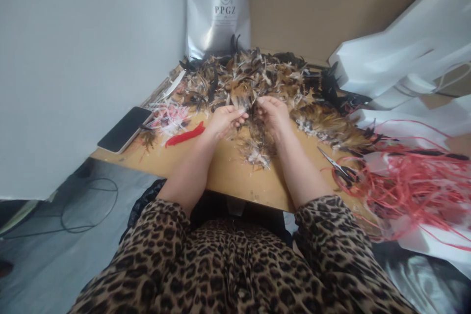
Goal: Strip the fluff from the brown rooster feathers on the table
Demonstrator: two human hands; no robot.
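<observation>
My left hand (225, 121) and my right hand (273, 113) meet over a wooden table (228, 176), at the near edge of a big heap of brown, black and white feathers (253, 78). Both hands have their fingers curled and pinched around a small bunch of feathers (247, 104) held between them. A smaller pile of loose feathers (255, 149) lies on the table under my wrists. My leopard-print sleeves and lap fill the bottom of the view.
A dark phone (124, 129) lies at the table's left corner beside a red feather (184, 135) and pink-white scraps (167, 117). Scissors (336, 164) rest at the right near a tangle of red string (408, 181). A silver PPGZ bag (218, 10) stands behind; white bags (405, 54) sit at right.
</observation>
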